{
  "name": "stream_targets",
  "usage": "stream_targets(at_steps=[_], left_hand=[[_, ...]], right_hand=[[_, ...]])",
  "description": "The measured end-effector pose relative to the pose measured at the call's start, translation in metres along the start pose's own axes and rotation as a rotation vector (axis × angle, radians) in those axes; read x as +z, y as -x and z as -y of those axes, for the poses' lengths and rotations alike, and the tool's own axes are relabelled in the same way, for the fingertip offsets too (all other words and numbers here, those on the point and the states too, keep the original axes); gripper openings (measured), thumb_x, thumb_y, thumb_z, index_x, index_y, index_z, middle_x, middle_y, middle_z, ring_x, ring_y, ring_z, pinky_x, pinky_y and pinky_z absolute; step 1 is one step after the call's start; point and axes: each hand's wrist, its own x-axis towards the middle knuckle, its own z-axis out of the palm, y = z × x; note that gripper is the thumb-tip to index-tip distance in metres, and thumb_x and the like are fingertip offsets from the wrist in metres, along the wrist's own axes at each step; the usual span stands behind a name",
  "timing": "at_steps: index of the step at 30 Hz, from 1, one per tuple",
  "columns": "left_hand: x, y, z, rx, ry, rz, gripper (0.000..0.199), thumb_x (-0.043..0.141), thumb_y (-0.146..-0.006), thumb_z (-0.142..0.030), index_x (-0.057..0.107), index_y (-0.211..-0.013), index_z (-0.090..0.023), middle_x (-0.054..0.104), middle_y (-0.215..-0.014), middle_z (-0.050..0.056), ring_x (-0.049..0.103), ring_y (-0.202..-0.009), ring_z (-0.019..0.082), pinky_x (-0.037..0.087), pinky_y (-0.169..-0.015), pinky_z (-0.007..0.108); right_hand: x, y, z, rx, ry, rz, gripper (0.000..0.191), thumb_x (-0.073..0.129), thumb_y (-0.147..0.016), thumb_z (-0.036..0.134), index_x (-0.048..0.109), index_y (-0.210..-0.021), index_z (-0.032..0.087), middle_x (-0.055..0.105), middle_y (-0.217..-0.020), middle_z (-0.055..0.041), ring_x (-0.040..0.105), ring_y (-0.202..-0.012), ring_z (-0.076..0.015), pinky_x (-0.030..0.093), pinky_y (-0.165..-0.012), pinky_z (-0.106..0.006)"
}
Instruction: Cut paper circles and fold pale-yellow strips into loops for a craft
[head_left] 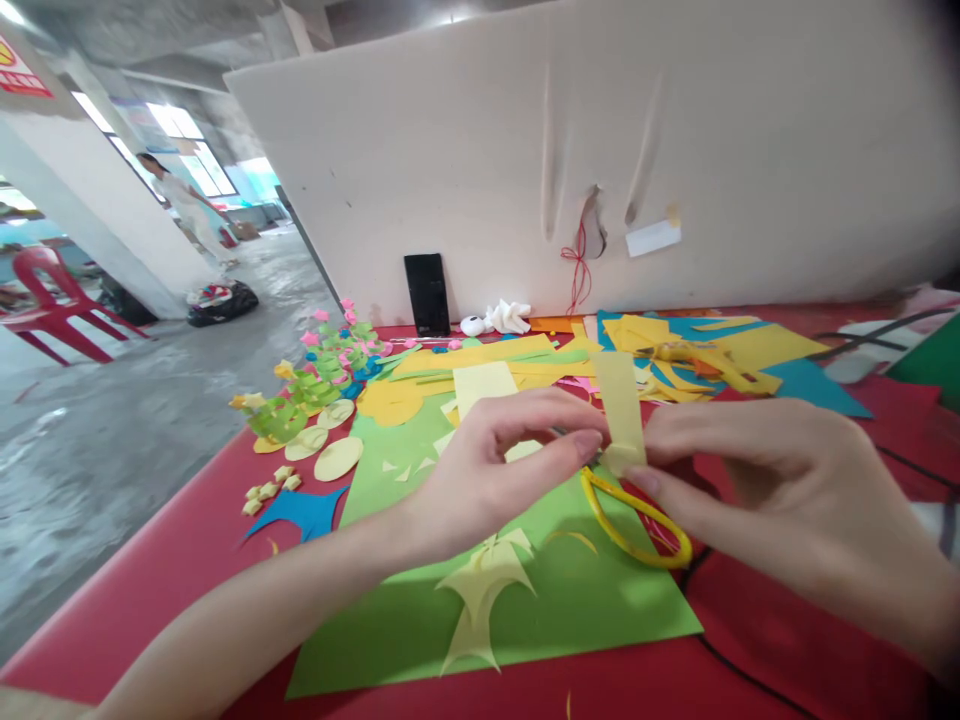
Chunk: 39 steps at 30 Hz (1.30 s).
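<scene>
A pale yellow paper strip (621, 400) stands upright between my hands, its lower end folded over. My right hand (780, 490) pinches the strip's lower right edge between thumb and fingers. At its left edge, my left hand (502, 460) closes thumb and forefinger on the folded end. Just below them is a pair of scissors with yellow handles (637, 530); the blades are mostly hidden by my fingers. Under my hands lies a green paper sheet (600, 600), with a cut pale yellow paper scrap (484, 590) on it.
Left are pale paper discs (339, 459), small folded paper stars (270, 488), a blue scrap (304, 513) and paper flowers (315, 375). Behind are a black phone (427, 295), crumpled tissue (508, 316) and a yellow glue gun (712, 360). A white panel (465, 150) bounds the red table (187, 590).
</scene>
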Motion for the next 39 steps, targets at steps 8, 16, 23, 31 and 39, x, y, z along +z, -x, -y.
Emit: stream_targets(at_steps=[8,16,23,31,39], left_hand=[[0.004,0.002,0.0,-0.001,-0.057,-0.058,0.007,0.065,-0.075,-0.019,0.068,-0.072,-0.014,0.066,-0.071,0.001,0.057,-0.066,0.01,0.047,-0.062,0.019],[0.003,0.002,-0.001,-0.12,0.272,-0.087,0.004,0.067,-0.074,-0.016,0.07,-0.074,-0.016,0.067,-0.073,-0.001,0.059,-0.066,0.007,0.05,-0.064,0.015],[0.005,0.005,-0.001,0.062,0.088,-0.142,0.009,0.066,-0.074,-0.013,0.072,-0.077,-0.02,0.07,-0.079,0.0,0.063,-0.076,0.011,0.052,-0.07,0.02],[-0.003,0.001,0.003,0.422,-0.172,-0.041,0.018,0.064,-0.076,-0.008,0.072,-0.089,-0.017,0.067,-0.086,0.005,0.062,-0.081,0.013,0.052,-0.076,0.024],[-0.007,-0.001,0.005,0.592,-0.356,0.007,0.022,0.062,-0.075,-0.002,0.067,-0.097,-0.004,0.061,-0.102,0.014,0.057,-0.099,0.017,0.052,-0.082,0.025]], right_hand=[[-0.002,-0.001,-0.001,0.067,-0.051,0.047,0.017,0.061,-0.072,0.018,0.054,-0.056,0.02,0.049,-0.049,0.0052,0.046,-0.044,-0.0085,0.037,-0.04,-0.018],[-0.002,-0.003,0.002,0.0,0.013,0.038,0.015,0.058,-0.079,0.023,0.059,-0.065,0.021,0.058,-0.057,0.0023,0.052,-0.051,-0.0115,0.039,-0.044,-0.022],[0.0,-0.004,0.002,0.123,-0.17,0.051,0.021,0.056,-0.078,0.02,0.057,-0.057,0.02,0.053,-0.051,0.0039,0.046,-0.047,-0.0101,0.035,-0.041,-0.02],[0.002,0.008,-0.008,0.497,-0.743,0.174,0.016,0.061,-0.077,0.022,0.061,-0.061,0.021,0.049,-0.051,0.0063,0.035,-0.041,-0.0059,0.023,-0.037,-0.018],[0.0,0.002,-0.007,0.653,-1.003,0.235,0.016,0.06,-0.08,0.033,0.068,-0.068,0.024,0.054,-0.052,0.004,0.038,-0.041,-0.0057,0.031,-0.038,-0.015]])
